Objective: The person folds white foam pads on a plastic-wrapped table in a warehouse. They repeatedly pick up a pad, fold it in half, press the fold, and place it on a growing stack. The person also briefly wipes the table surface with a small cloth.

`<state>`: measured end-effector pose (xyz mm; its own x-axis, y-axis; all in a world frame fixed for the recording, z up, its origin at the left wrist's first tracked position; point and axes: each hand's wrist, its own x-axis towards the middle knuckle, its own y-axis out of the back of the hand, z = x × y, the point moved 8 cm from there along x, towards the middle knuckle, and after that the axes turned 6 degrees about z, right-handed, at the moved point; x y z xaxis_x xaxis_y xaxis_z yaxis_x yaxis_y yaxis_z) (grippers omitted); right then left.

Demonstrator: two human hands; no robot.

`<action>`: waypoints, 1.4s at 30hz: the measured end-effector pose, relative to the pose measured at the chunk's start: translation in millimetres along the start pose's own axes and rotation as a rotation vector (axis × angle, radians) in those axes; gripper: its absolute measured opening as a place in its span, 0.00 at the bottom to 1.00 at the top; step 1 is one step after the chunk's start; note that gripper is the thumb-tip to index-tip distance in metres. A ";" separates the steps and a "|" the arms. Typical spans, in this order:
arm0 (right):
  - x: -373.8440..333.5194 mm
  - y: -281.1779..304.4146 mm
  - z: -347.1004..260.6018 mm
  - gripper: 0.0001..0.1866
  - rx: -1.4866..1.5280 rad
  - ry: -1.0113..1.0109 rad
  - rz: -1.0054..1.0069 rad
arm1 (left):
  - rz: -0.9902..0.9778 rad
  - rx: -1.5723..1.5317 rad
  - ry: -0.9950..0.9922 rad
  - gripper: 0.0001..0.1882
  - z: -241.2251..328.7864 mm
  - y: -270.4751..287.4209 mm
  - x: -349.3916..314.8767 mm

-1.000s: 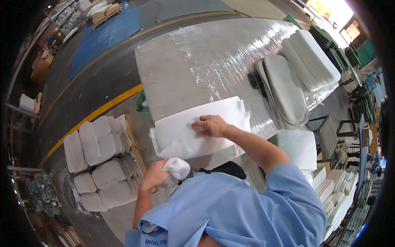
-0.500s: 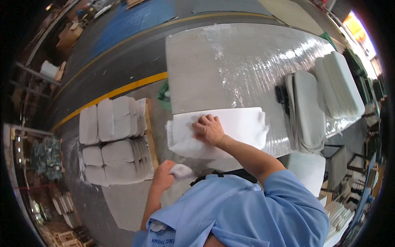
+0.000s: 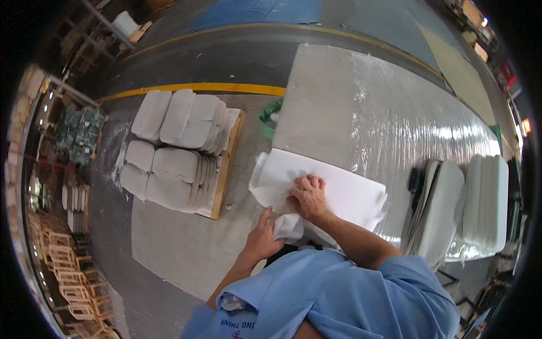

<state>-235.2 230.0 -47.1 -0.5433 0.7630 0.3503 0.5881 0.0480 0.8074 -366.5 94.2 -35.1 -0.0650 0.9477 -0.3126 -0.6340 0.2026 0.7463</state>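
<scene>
A white foam pad (image 3: pixel 353 189) with soft, fluffy wadding along its edges lies at the near edge of the plastic-covered table (image 3: pixel 327 96). My right hand (image 3: pixel 309 198) is on top of it, fingers curled and pressed into its surface; the fingertips are partly hidden. Lower and to the left, my left hand (image 3: pixel 264 240) grips a crumpled piece of white wadding (image 3: pixel 288 226), with the index finger pointing up. This wadding hangs close to the pad's near edge, beside my right wrist.
On the left, a wooden pallet (image 3: pixel 228 169) carries stacks of grey cushions (image 3: pixel 172 175). Grey pads (image 3: pixel 443 203) and white pads (image 3: pixel 485 203) stand at the table's right end, beside a small black object (image 3: pixel 416 179). A green bag (image 3: pixel 270 117) sits against the table's left side.
My left hand has come up and right with the wadding, closer to the pad. My right hand stays on the pad, its fingers more curled. The view has turned left.
</scene>
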 end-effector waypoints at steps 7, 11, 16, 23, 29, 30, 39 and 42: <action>37.1 -6.3 25.4 0.18 -0.067 -0.234 -0.094 | -0.078 0.069 -0.024 0.39 12.1 -28.7 16.1; 37.3 -5.7 -20.9 0.15 -0.109 0.012 -0.087 | -0.170 0.057 0.012 0.38 1.3 -35.7 15.9; 54.5 -15.0 19.7 0.06 0.012 -0.032 0.039 | -0.064 -0.005 -0.090 0.39 7.1 -20.5 19.3; 67.2 -18.0 -14.5 0.12 0.030 -0.059 -0.062 | -0.075 -0.045 -0.024 0.34 -21.2 5.0 17.1; 65.6 -42.6 -4.8 0.04 0.056 -0.129 -0.121 | -0.154 -0.019 -0.136 0.35 -30.4 13.8 30.0; 68.4 -34.9 -1.2 0.04 0.109 -0.132 -0.006 | -0.163 -0.006 -0.143 0.37 -36.2 14.9 33.6; 75.0 -58.9 -51.9 0.15 -0.054 -0.076 -0.212 | -0.178 -0.121 0.142 0.28 -121.9 62.0 33.6; 73.4 -65.0 -51.2 0.10 -0.047 -0.091 -0.184 | -0.112 -0.096 0.152 0.23 -154.8 63.3 47.5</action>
<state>-343.9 249.8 -49.5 -0.5815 0.7991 0.1526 0.4542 0.1633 0.8758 -529.0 113.9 -93.6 -0.1007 0.8711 -0.4806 -0.7141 0.2731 0.6446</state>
